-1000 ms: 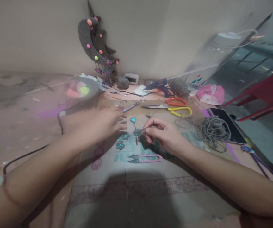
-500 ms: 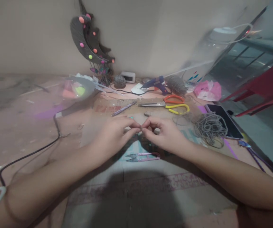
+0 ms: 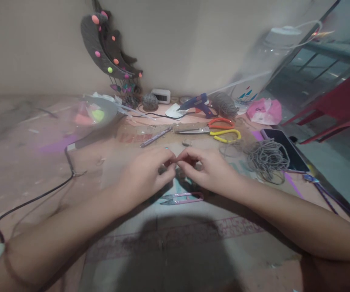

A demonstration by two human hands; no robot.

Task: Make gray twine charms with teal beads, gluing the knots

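Observation:
My left hand (image 3: pixel 150 168) and my right hand (image 3: pixel 207 166) meet fingertip to fingertip above a flat cardboard sheet (image 3: pixel 126 247). Thumb and forefinger of each are pinched together. Whatever lies between the fingertips is too small to make out. Just below the hands, thread snips (image 3: pixel 182 198) with pink handles lie on the cardboard, blades to the left. Beyond the hands are a purple pen (image 3: pixel 155 137) and scissors (image 3: pixel 208 131) with one orange and one yellow handle. A loose heap of grey yarn (image 3: pixel 268 160) sits right of my right hand.
At the back stand a blue glue gun (image 3: pixel 196 104), a ball of grey yarn (image 3: pixel 149 101), a small white digital device (image 3: pixel 161 96) and a large clear bottle (image 3: pixel 254 65). A phone (image 3: pixel 287 150) lies at right. A black cable (image 3: pixel 35 197) crosses the left side. A decorated crescent (image 3: pixel 104 50) hangs on the wall.
The whole view has shifted slightly, so things appear a little higher and to the left. My hands stay pinched together at the fingertips, with a small change in finger position.

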